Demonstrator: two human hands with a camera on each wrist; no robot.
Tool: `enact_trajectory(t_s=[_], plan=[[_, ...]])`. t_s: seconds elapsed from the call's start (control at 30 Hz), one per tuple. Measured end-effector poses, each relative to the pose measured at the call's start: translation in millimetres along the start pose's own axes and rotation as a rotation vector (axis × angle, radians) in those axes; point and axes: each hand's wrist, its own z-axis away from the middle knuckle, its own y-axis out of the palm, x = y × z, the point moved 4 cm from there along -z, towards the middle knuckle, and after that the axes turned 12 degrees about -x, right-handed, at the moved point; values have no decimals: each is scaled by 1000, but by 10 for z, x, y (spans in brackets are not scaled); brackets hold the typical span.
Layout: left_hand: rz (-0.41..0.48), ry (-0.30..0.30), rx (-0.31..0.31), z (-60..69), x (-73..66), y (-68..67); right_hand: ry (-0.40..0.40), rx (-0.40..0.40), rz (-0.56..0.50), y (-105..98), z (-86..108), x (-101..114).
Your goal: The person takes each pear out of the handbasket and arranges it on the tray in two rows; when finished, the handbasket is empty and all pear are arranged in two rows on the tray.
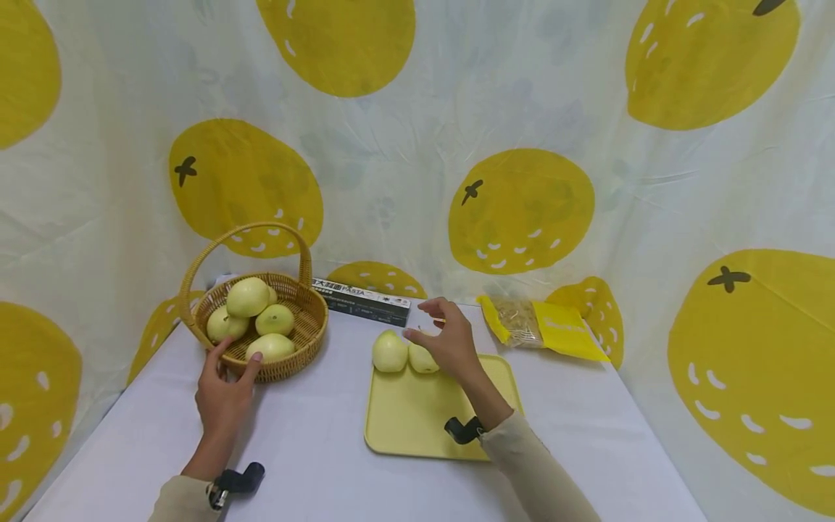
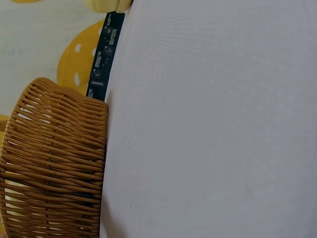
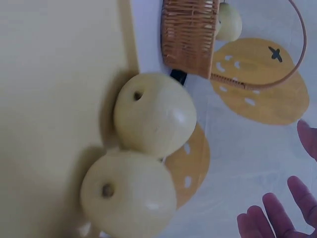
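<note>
Several pale green-yellow pears [image 1: 247, 298] lie in a wicker basket [image 1: 317, 330] with a tall hoop handle. My left hand [image 1: 225, 395] touches the front rim of this basket, thumb and index finger spread apart. In the left wrist view the woven basket wall [image 2: 54, 163] shows, but that hand's grip is hidden. Two more pears, a left one [image 1: 389, 352] and a right one [image 1: 422, 359], sit side by side at the far left of a yellow tray [image 1: 417, 420]. Just above the right pear hovers my right hand [image 1: 451, 346], fingers loosely bent and holding nothing.
Behind the basket lies a dark pasta box [image 1: 365, 303] along the table's back edge. A yellow-and-clear packet [image 1: 544, 328] rests beyond the tray's far right corner. A lemon-print curtain [image 1: 404, 181] hangs behind the white-covered table [image 1: 306, 449].
</note>
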Motion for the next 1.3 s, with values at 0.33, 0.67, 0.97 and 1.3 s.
enact_trajectory(t_s=[0.33, 0.67, 0.97, 1.3], plan=[[16, 9, 8, 4, -6, -20, -25, 93, -139, 478, -49, 281], [21, 13, 3, 4, -35, -21, -51, 214, -186, 964, -59, 550], [14, 16, 5, -22, 6, -14, -62, 292, -196, 1409, -84, 702], [53, 31, -13, -7, -7, -8, -53, 404, -158, 1878, -117, 788]])
